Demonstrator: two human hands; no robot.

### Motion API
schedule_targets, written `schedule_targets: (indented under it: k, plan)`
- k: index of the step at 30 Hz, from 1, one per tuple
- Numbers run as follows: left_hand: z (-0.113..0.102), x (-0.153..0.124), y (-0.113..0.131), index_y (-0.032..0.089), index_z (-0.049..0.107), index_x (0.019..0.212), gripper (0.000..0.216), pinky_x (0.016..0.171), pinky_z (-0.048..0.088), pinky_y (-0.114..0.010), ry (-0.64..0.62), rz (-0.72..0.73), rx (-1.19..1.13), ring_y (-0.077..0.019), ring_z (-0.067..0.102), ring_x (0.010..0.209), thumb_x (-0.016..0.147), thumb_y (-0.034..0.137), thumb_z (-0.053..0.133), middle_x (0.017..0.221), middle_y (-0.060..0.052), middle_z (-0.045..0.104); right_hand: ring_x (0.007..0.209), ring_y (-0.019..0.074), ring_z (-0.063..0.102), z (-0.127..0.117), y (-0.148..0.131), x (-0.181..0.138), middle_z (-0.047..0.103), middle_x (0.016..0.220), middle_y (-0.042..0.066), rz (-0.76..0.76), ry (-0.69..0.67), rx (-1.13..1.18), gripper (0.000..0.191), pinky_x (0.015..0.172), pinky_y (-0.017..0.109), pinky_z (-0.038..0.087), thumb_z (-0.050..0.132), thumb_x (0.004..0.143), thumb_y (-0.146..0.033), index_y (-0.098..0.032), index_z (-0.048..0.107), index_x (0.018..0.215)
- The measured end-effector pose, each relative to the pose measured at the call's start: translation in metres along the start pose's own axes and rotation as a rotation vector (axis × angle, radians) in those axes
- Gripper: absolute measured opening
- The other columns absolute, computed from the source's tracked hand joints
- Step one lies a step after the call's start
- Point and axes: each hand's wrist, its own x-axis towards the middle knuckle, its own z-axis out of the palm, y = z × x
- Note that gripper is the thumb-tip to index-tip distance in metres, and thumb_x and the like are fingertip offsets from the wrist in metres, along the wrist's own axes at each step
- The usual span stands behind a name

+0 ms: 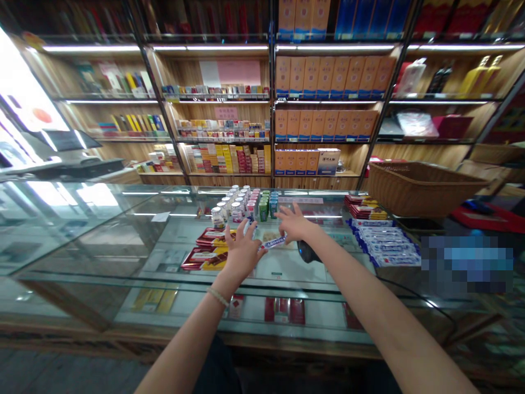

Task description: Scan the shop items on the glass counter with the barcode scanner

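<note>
Head view: left hand [241,253] and right hand [296,223] over glass counter [123,230], fingers of both grasping ends of slim blue-white pack [272,242]; small bottles [233,207] just beyond.

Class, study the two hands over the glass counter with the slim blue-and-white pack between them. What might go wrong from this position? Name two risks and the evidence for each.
1. The slim pack sits between the left hand and right hand, seemingly held only at its ends; it may slip onto the glass counter.
2. Rows of small bottles and cans stand just beyond the fingers; reaching forward could topple them.
</note>
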Motion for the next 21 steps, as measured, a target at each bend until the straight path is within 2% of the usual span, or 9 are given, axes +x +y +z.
schedule_targets:
  k: [3,11,15,21]
  plan:
    - [-0.004,0.004,-0.002,0.026,0.081,0.081,0.007,0.118,0.01,-0.079,0.017,0.024,0.002,-0.0421,0.037,0.148,0.08,0.033,0.081,0.153,-0.011,0.055,0.155,0.0386,0.022,-0.003,0.002,-0.003,0.043,0.162,0.007,-0.017,0.06,-0.01,0.023,0.12,0.074,0.002,0.088,0.073,-0.038,-0.031,0.082,0.094]
    - [-0.025,0.035,-0.007,0.029,0.081,0.086,0.009,0.12,0.004,-0.077,0.128,0.072,0.003,-0.0408,0.035,0.15,0.079,0.034,0.081,0.155,-0.009,0.053,0.155,0.0384,0.02,-0.01,0.028,-0.022,0.037,0.165,0.005,0.025,0.369,-0.01,0.02,0.122,0.068,-0.01,0.079,0.078,-0.035,-0.028,0.081,0.096]
    - [-0.026,0.051,-0.001,0.028,0.08,0.088,0.013,0.12,0.001,-0.077,0.163,0.1,-0.021,-0.0417,0.033,0.151,0.076,0.032,0.083,0.159,-0.008,0.049,0.155,0.0384,0.02,-0.01,0.04,-0.038,0.035,0.166,0.006,0.065,0.491,-0.028,0.02,0.123,0.066,-0.008,0.075,0.079,-0.033,-0.026,0.078,0.097]
    - [-0.018,0.077,0.015,0.028,0.077,0.094,0.017,0.12,0.002,-0.076,0.198,0.14,-0.038,-0.0392,0.031,0.153,0.079,0.035,0.082,0.159,-0.01,0.048,0.155,0.0347,0.02,-0.003,0.057,-0.06,0.034,0.166,0.008,0.15,0.604,-0.058,0.02,0.125,0.061,-0.006,0.069,0.083,-0.035,-0.024,0.074,0.098]
